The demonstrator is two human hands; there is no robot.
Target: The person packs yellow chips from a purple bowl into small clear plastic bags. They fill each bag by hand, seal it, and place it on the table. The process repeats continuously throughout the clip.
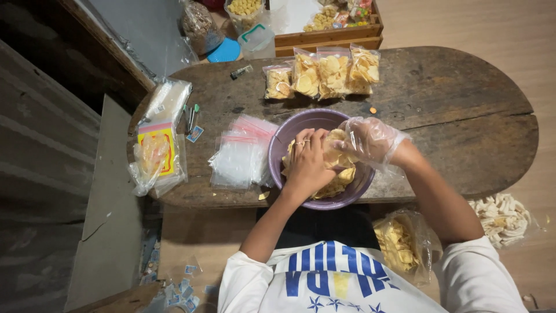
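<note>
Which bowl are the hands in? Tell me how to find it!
Find the long dark wooden table. At its near edge, right of the stack of empty clear bags, sits a round purple bowl full of yellow chips. It is the table's only bowl, and both hands reach into it.

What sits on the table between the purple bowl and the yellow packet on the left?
A stack of empty clear zip bags lies between the purple bowl and the yellow packet, seen from the head camera.
</note>
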